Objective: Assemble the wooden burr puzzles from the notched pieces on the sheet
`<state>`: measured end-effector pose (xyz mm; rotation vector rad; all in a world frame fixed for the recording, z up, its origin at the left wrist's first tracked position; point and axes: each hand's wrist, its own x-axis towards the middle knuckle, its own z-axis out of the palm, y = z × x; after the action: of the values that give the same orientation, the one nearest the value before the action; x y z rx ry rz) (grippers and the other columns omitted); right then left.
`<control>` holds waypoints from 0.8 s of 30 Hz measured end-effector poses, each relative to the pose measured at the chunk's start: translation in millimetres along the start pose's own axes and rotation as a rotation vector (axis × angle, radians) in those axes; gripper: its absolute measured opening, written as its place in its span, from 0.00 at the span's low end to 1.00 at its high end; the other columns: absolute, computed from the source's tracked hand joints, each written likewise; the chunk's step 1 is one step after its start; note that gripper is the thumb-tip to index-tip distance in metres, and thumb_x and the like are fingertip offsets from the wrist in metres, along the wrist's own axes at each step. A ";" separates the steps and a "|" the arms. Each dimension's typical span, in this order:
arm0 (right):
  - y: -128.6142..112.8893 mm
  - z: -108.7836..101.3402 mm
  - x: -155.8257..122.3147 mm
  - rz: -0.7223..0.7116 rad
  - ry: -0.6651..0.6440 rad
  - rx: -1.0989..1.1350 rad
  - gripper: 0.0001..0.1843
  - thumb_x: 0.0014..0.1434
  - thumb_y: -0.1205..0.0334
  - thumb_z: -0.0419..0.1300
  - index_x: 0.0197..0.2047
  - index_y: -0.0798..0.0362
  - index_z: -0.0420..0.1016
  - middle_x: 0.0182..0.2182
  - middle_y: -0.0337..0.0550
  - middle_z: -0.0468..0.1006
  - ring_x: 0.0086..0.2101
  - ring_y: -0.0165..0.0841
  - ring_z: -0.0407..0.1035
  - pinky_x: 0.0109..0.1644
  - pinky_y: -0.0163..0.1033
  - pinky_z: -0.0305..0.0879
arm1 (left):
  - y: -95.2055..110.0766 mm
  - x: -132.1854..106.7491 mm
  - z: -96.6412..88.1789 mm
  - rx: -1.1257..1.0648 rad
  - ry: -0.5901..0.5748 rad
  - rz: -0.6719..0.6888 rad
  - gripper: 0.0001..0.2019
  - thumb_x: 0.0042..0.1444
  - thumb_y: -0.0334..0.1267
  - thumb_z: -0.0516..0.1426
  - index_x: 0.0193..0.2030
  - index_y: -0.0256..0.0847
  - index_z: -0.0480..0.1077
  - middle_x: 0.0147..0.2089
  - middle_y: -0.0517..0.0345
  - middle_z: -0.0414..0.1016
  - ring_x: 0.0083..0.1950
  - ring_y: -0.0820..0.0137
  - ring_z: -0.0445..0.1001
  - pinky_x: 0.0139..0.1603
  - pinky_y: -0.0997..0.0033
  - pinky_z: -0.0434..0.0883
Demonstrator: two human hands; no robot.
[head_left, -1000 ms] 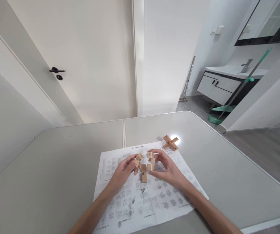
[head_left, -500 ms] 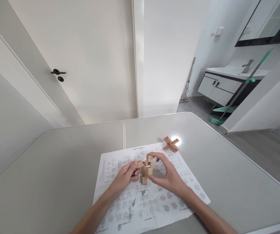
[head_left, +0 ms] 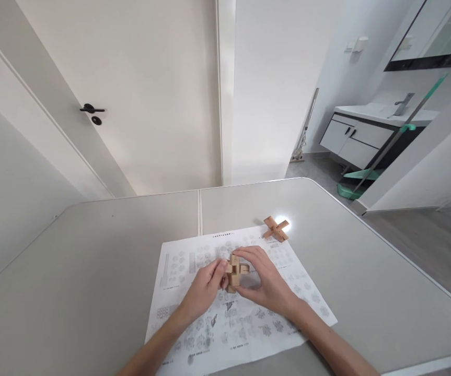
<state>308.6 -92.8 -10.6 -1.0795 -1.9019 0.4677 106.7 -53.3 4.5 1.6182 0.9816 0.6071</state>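
Observation:
Between my two hands, a little above the printed sheet, is a wooden burr puzzle (head_left: 235,271) made of interlocking notched sticks. My left hand (head_left: 205,287) pinches its left side between thumb and fingers. The thumb and fingers of my right hand (head_left: 266,277) clasp it from top to bottom, leaving a gap in front of the palm. One stick end juts out to the right, another points down. Some of the puzzle is hidden behind my left fingers. The white sheet (head_left: 194,318) beneath carries rows of grey diagrams.
A second wooden piece, cross-shaped (head_left: 276,228), rests at the sheet's far right corner. The grey table (head_left: 72,292) has a seam across it and a rounded far right corner. Beyond stand a white door (head_left: 150,94), a sink cabinet (head_left: 354,138) and a green broom and dustpan (head_left: 350,191).
The puzzle has turned and its sticks sit closer together. A stick end now protrudes on its right. My hands have drawn slightly nearer each other.

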 end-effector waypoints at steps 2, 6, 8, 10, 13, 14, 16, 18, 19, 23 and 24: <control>0.3 1.4 -0.9 -0.015 0.018 -0.014 0.34 0.61 0.63 0.66 0.67 0.40 0.61 0.58 0.49 0.73 0.58 0.50 0.67 0.60 0.60 0.68 | 1.3 -1.3 2.6 0.016 0.025 0.010 0.24 0.71 0.58 0.45 0.30 0.43 0.60 0.27 0.63 0.62 0.29 0.70 0.61 0.35 0.70 0.63; 0.8 2.8 -1.9 -0.017 -0.001 -0.021 0.34 0.61 0.63 0.66 0.67 0.38 0.59 0.58 0.51 0.72 0.56 0.51 0.67 0.47 0.54 0.75 | 3.8 -2.4 5.9 -0.016 0.014 0.009 0.23 0.70 0.58 0.47 0.31 0.42 0.62 0.26 0.65 0.57 0.27 0.72 0.56 0.31 0.72 0.59; 0.6 2.5 -1.5 -0.016 -0.009 -0.017 0.35 0.61 0.64 0.66 0.67 0.38 0.58 0.58 0.51 0.72 0.55 0.50 0.68 0.43 0.51 0.75 | 4.2 -1.8 5.8 -0.016 0.014 0.021 0.23 0.70 0.58 0.48 0.33 0.41 0.66 0.27 0.64 0.59 0.29 0.71 0.58 0.31 0.72 0.60; 0.2 2.0 -0.8 -0.026 0.007 -0.027 0.36 0.59 0.66 0.67 0.66 0.39 0.59 0.57 0.51 0.72 0.54 0.50 0.68 0.45 0.52 0.74 | 3.5 -0.7 5.1 0.008 0.034 0.037 0.23 0.69 0.56 0.49 0.34 0.40 0.69 0.29 0.62 0.62 0.30 0.70 0.60 0.33 0.71 0.61; 0.2 2.7 -0.3 -0.041 0.041 -0.060 0.36 0.57 0.68 0.67 0.64 0.40 0.62 0.55 0.51 0.73 0.53 0.49 0.69 0.48 0.54 0.73 | 1.7 0.2 4.4 0.025 0.053 0.058 0.22 0.70 0.54 0.50 0.34 0.39 0.70 0.30 0.60 0.64 0.32 0.70 0.61 0.34 0.71 0.62; 0.5 3.5 -0.5 -0.043 0.042 -0.069 0.35 0.56 0.68 0.67 0.64 0.41 0.62 0.54 0.51 0.73 0.52 0.49 0.69 0.47 0.53 0.73 | 1.2 0.0 4.4 0.024 0.048 0.064 0.21 0.70 0.53 0.50 0.34 0.39 0.70 0.30 0.60 0.64 0.32 0.70 0.60 0.34 0.71 0.62; 1.2 5.4 -1.1 -0.052 0.043 -0.078 0.34 0.57 0.68 0.67 0.64 0.41 0.63 0.54 0.51 0.74 0.50 0.48 0.70 0.45 0.52 0.73 | 0.6 -0.7 4.7 0.028 0.027 0.065 0.20 0.69 0.52 0.52 0.33 0.40 0.69 0.29 0.61 0.62 0.31 0.71 0.59 0.32 0.72 0.61; 1.7 7.4 -1.7 -0.071 0.051 -0.083 0.34 0.59 0.68 0.66 0.65 0.42 0.62 0.54 0.52 0.74 0.48 0.47 0.70 0.43 0.51 0.73 | 0.0 -1.6 5.4 0.032 0.016 0.051 0.18 0.66 0.52 0.55 0.32 0.40 0.68 0.28 0.63 0.60 0.30 0.72 0.57 0.30 0.73 0.59; 1.7 8.1 -1.9 -0.083 0.057 -0.087 0.34 0.59 0.69 0.66 0.66 0.43 0.62 0.54 0.52 0.74 0.47 0.46 0.70 0.43 0.51 0.73 | -0.5 -1.9 6.0 0.029 0.020 0.045 0.18 0.65 0.51 0.56 0.32 0.39 0.68 0.28 0.63 0.60 0.29 0.72 0.57 0.30 0.73 0.58; 0.3 9.2 -1.0 -0.122 0.074 -0.116 0.35 0.58 0.72 0.65 0.66 0.45 0.62 0.52 0.52 0.74 0.47 0.46 0.70 0.45 0.52 0.73 | -3.3 -2.3 9.6 0.001 0.060 0.031 0.18 0.64 0.51 0.58 0.31 0.39 0.68 0.27 0.64 0.58 0.28 0.73 0.55 0.29 0.73 0.56; -0.1 9.2 -0.8 -0.127 0.078 -0.122 0.35 0.58 0.72 0.65 0.65 0.45 0.62 0.52 0.52 0.74 0.47 0.46 0.70 0.45 0.52 0.73 | -3.9 -2.2 10.6 -0.001 0.066 0.029 0.18 0.64 0.51 0.58 0.30 0.39 0.66 0.27 0.64 0.57 0.28 0.73 0.54 0.28 0.73 0.56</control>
<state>301.1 -92.7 -15.9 -1.0320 -1.9367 0.2369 113.0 -60.6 -1.9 1.6230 1.0071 0.6847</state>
